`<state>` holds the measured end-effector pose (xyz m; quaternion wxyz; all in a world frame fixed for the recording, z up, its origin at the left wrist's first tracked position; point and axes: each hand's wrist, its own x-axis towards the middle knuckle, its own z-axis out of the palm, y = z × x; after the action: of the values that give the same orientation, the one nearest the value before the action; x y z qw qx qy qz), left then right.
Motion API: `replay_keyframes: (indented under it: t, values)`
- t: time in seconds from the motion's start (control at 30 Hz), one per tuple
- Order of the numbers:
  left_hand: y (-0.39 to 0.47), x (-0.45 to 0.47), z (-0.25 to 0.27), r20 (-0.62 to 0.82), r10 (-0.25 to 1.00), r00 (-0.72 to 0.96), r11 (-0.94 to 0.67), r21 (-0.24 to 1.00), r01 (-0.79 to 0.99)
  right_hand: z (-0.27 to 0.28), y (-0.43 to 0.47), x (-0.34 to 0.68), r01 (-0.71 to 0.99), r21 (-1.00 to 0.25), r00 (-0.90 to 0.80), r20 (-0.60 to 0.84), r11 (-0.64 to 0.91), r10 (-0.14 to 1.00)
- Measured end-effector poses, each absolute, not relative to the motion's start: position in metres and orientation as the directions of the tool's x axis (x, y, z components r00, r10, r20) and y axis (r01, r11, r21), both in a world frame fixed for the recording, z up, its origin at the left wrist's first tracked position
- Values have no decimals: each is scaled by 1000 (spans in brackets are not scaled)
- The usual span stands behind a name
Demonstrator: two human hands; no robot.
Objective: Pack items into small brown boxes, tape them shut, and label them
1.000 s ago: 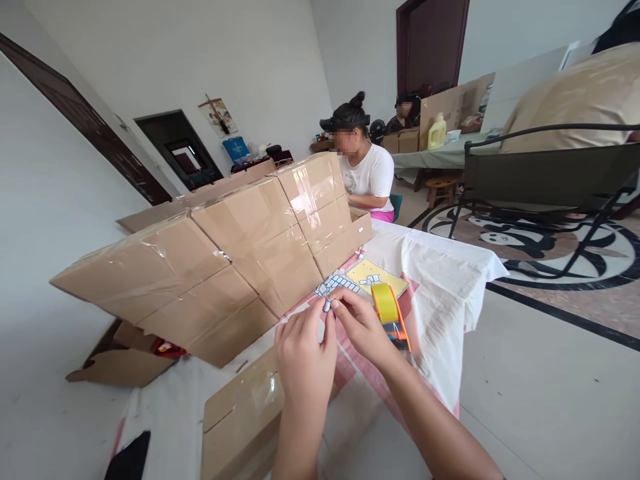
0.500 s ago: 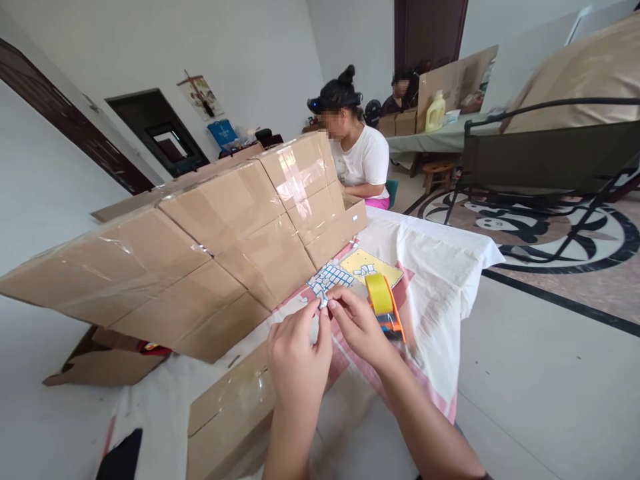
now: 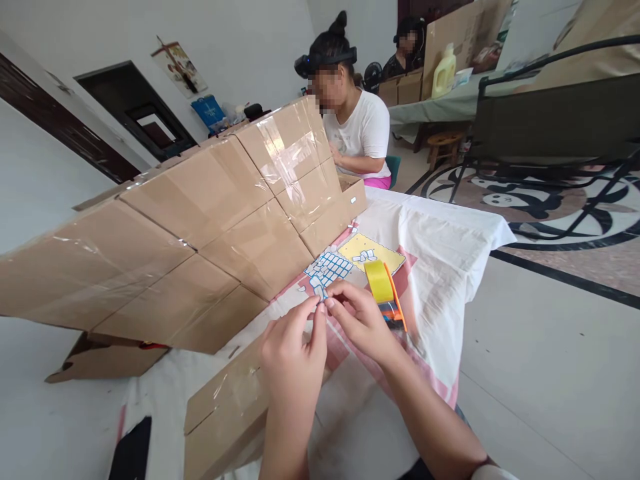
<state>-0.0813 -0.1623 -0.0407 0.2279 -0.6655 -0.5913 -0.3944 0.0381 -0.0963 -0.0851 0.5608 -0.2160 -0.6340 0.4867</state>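
Observation:
My left hand and my right hand meet fingertip to fingertip above the cloth-covered table. Both pinch a small whitish piece with a blue edge, mostly hidden by the fingers. Just beyond the fingertips lies a cluster of small white pieces outlined in blue. A yellow sheet is behind that cluster, with a few white pieces on it. Close to my right hand stands an orange tape dispenser with a roll of yellow tape.
A wall of taped cardboard boxes runs along the table's left side. Another carton lies beside my left forearm. Across the table sits a person in a white shirt. The white tablecloth hangs over the right edge.
The view has shifted slightly, bringing the person across the table a little closer. My hands keep the same pinch, with the fingertips slightly nearer together.

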Motion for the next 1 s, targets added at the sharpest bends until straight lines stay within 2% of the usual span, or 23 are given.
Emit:
replay_keyframes:
  t: [0.1, 0.2, 0.3, 0.43, 0.53, 0.73, 0.8, 0.9, 0.93, 1.0]
  values:
    - [-162, -81, -41, 732, 672, -109, -195, 318, 928, -86, -96, 39, -232, -863, -280, 501, 448, 819]
    - [-163, -80, -39, 613, 756, -230, -133, 488, 863, -88, -96, 41, -190, -861, -295, 508, 472, 809]
    - [-164, -80, -36, 521, 787, -329, -60, 596, 800, -90, -96, 42, -184, -849, -299, 528, 495, 795]
    - [-166, -82, -34, 489, 774, -403, -20, 655, 755, -87, -91, 46, -154, -847, -328, 530, 510, 782]
    - [-168, -88, -31, 485, 771, -414, -23, 670, 742, -74, -83, 51, -88, -821, -416, 544, 564, 729]
    - [-180, -104, -30, 462, 717, -522, -8, 755, 656, -41, -54, 60, 108, -656, -639, 530, 747, 558]
    - [-186, -109, -31, 450, 711, -540, 3, 766, 643, -36, -32, 57, 174, -628, -728, 436, 758, 529]
    - [-195, -114, -32, 451, 709, -542, 19, 757, 653, -37, 14, 40, 406, -558, -842, 79, 724, 533]
    - [-198, -115, -33, 449, 710, -542, 24, 754, 657, -40, 30, 32, 488, -504, -841, -54, 712, 538]
    - [-204, -117, -34, 449, 707, -546, 36, 749, 662, -48, 59, 16, 595, -408, -800, -225, 692, 556]
